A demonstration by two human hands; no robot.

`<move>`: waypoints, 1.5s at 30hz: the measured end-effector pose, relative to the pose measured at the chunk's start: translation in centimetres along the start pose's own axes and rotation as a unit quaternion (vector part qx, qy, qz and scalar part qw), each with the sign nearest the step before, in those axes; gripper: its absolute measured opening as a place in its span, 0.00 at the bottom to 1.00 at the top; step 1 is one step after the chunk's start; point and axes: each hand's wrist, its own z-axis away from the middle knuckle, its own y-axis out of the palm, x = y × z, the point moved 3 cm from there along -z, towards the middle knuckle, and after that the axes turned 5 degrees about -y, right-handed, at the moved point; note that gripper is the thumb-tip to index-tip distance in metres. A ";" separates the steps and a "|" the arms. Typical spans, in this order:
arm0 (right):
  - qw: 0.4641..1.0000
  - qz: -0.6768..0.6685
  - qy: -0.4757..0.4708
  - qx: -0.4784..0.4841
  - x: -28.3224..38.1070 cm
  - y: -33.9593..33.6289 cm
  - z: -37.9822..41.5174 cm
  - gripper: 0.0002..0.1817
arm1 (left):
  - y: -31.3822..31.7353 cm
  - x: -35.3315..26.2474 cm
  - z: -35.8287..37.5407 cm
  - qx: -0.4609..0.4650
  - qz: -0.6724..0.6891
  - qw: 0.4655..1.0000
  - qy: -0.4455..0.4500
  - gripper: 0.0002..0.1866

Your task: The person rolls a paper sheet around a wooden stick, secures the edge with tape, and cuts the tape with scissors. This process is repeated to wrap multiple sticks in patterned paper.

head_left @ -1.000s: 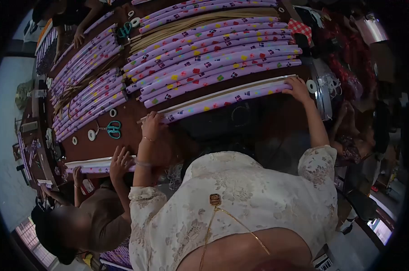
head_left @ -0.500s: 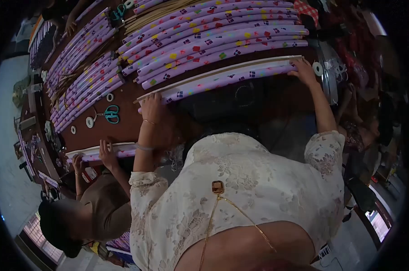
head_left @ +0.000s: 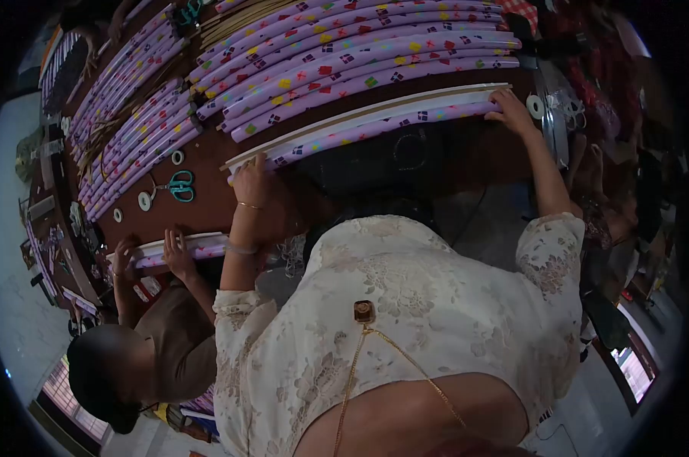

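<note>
A long roll of purple patterned paper lies along the table's front edge, with a white strip and a thin brown stick along its far side. My left hand is closed around the left end of the roll, a bracelet on its wrist. At the right end, my right hand has its fingers and thumb closed on the roll and its edge. Finished-looking purple rolls lie side by side just beyond.
Teal scissors and white tape rolls lie left on the brown table. A co-worker at the left handles another purple roll. More rolls lie far left. Another tape roll sits at the right.
The view has shifted slightly. My right hand has changed its finger position a little at the roll's right end. My left hand stays at the left end.
</note>
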 end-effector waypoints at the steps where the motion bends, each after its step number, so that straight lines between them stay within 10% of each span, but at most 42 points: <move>1: 1.000 0.003 0.003 0.008 0.0 0.0 0.0 0.24 | 0.4 -0.1 0.2 0.029 -0.027 0.999 -0.018 0.18; 23: 0.987 0.158 -0.008 -0.010 1.8 0.4 -0.3 0.21 | 2.8 -0.1 1.4 -0.098 0.014 0.995 -0.007 0.11; 45: 0.985 0.131 0.030 -0.106 1.0 0.2 0.8 0.22 | 1.7 -0.2 0.7 -0.005 0.039 0.999 -0.001 0.17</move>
